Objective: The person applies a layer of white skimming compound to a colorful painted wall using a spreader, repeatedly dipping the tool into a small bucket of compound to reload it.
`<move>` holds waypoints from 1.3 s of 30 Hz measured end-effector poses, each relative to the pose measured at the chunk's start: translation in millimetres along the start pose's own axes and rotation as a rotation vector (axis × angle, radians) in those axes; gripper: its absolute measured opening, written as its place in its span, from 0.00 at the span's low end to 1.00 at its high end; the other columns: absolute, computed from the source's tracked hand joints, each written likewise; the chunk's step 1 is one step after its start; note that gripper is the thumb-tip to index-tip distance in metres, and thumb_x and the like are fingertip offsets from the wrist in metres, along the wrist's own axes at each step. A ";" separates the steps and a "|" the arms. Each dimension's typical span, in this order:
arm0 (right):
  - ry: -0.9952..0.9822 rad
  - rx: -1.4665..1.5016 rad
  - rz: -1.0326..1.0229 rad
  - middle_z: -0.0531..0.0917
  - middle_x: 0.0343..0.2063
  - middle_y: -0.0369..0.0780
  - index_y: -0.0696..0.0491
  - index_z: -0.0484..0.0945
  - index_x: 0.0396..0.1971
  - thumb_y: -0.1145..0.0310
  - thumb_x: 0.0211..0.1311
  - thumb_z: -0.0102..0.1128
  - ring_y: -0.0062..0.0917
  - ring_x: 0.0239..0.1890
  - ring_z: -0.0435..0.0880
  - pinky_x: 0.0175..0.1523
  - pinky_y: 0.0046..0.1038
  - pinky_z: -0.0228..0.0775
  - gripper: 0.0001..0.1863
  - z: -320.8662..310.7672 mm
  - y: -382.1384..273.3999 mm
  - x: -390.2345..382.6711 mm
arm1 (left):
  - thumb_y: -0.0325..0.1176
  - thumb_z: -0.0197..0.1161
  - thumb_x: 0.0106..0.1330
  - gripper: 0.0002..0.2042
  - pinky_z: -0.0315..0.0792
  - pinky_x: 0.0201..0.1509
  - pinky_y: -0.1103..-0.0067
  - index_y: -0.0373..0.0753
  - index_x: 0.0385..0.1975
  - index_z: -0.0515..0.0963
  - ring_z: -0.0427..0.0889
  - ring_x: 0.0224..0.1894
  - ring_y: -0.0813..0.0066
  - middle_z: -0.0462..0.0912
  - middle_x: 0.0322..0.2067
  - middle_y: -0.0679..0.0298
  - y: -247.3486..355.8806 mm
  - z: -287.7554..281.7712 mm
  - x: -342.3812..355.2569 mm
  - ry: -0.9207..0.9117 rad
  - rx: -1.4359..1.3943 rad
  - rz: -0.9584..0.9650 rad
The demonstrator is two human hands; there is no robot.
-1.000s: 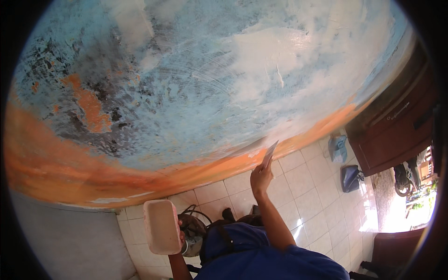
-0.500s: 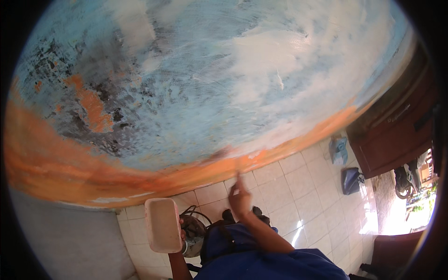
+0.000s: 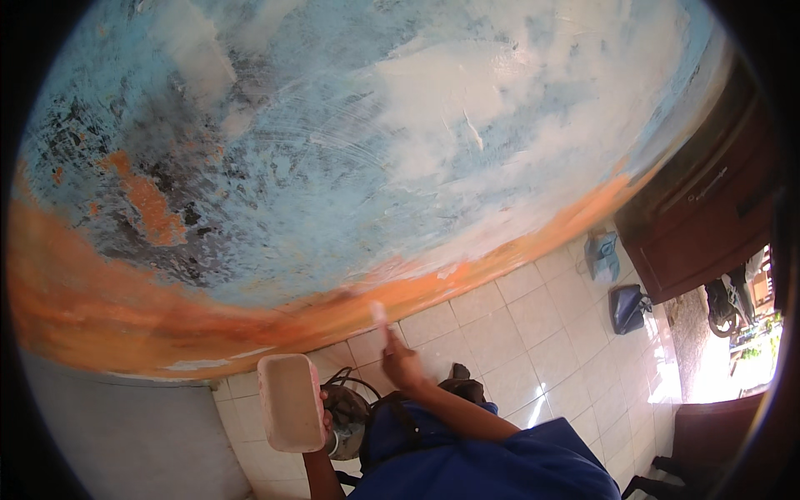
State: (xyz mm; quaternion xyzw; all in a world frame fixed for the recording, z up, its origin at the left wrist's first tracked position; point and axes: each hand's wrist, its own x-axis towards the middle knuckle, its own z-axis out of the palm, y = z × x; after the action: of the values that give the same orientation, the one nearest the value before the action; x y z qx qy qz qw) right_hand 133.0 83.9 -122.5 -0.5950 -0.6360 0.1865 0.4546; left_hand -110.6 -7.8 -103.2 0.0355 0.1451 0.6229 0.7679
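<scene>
My left hand (image 3: 327,412) grips the right side of a rectangular pinkish tub (image 3: 293,404) with a pale inside, and most of its fingers are hidden. Closed around a short tool that looks like a paintbrush (image 3: 379,315), my right hand (image 3: 402,367) is lifted near the lower part of the wall. The brush's pale end is smeared by motion, so I cannot tell whether it touches. The wall (image 3: 333,192) bears patchy light blue, white and dark paint, with an orange band (image 3: 308,325) along the bottom.
Pale floor tiles (image 3: 475,354) run below the wall. A grey surface (image 3: 117,425) borders them on the left. Close to my left hand is a dark round object (image 3: 348,421) with a cable. A light blue bag (image 3: 603,257) and a dark blue bag (image 3: 627,308) lie near a brown door (image 3: 708,225).
My right hand and the brush have moved left along the wall's base. The left hand still holds the tub in nearly the same place. The view has shifted slightly.
</scene>
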 end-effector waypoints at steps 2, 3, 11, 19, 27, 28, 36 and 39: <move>0.116 -0.175 0.367 0.76 0.20 0.56 0.57 0.67 0.56 0.74 0.58 0.46 0.42 0.12 0.75 0.17 0.38 0.65 0.23 -16.6 54.6 -4.2 | 0.48 0.50 0.65 0.29 0.75 0.18 0.67 0.38 0.60 0.56 0.76 0.20 0.50 0.68 0.45 0.42 0.0 -1.4 -6.5 -0.011 -0.009 -0.009; 0.152 -0.237 0.566 0.76 0.19 0.57 0.59 0.71 0.52 0.74 0.59 0.44 0.46 0.17 0.77 0.21 0.41 0.67 0.20 -37.9 59.0 16.6 | 0.48 0.50 0.65 0.29 0.75 0.18 0.67 0.38 0.60 0.56 0.76 0.20 0.50 0.68 0.45 0.42 2.0 -5.7 -13.3 -0.005 -0.013 0.006; 0.488 -0.252 0.396 0.77 0.23 0.58 0.65 0.60 0.56 0.73 0.56 0.46 0.51 0.25 0.77 0.29 0.46 0.68 0.27 -14.9 119.1 99.1 | 0.48 0.50 0.64 0.29 0.75 0.18 0.66 0.38 0.60 0.56 0.76 0.20 0.50 0.68 0.46 0.42 0.6 -3.3 -16.5 -0.012 -0.005 -0.018; -0.030 0.086 -0.038 0.76 0.17 0.52 0.54 0.63 0.59 0.72 0.59 0.49 0.42 0.16 0.76 0.20 0.39 0.66 0.26 51.6 11.7 -16.0 | 0.48 0.50 0.64 0.29 0.75 0.18 0.66 0.37 0.60 0.56 0.76 0.21 0.49 0.68 0.46 0.42 2.6 -2.1 -21.6 0.007 -0.005 0.010; 0.452 -0.136 0.670 0.74 0.46 0.59 0.58 0.63 0.59 0.72 0.62 0.43 0.50 0.42 0.77 0.42 0.40 0.70 0.23 -44.2 138.3 68.6 | 0.48 0.51 0.64 0.29 0.75 0.18 0.66 0.37 0.60 0.56 0.76 0.21 0.49 0.67 0.46 0.41 4.3 -1.7 -28.9 0.008 -0.009 0.032; 0.375 -0.065 0.764 0.74 0.45 0.59 0.59 0.63 0.58 0.72 0.62 0.43 0.51 0.43 0.77 0.43 0.41 0.70 0.23 -46.1 114.9 87.1 | 0.48 0.51 0.64 0.29 0.75 0.18 0.66 0.37 0.60 0.56 0.76 0.21 0.49 0.67 0.46 0.41 6.2 -3.1 -33.7 0.017 -0.010 0.048; 0.137 0.095 0.292 0.76 0.20 0.55 0.56 0.63 0.59 0.71 0.58 0.49 0.49 0.23 0.78 0.26 0.42 0.67 0.25 80.4 43.1 14.7 | 0.48 0.51 0.64 0.29 0.75 0.18 0.66 0.36 0.60 0.56 0.76 0.21 0.49 0.67 0.46 0.41 7.7 -1.7 -30.9 0.014 0.002 0.042; 0.096 0.121 0.164 0.77 0.20 0.53 0.53 0.67 0.56 0.72 0.58 0.49 0.49 0.22 0.78 0.25 0.41 0.68 0.24 73.7 40.2 -14.4 | 0.48 0.51 0.64 0.29 0.75 0.19 0.66 0.36 0.60 0.56 0.76 0.21 0.49 0.67 0.46 0.41 10.1 -1.4 -32.8 0.019 0.007 0.044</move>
State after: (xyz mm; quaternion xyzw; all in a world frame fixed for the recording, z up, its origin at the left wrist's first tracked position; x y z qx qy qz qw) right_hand 95.9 101.9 -197.0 -0.6246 -0.5504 0.2326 0.5029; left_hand -126.6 -37.5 -96.3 0.0353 0.1536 0.6393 0.7526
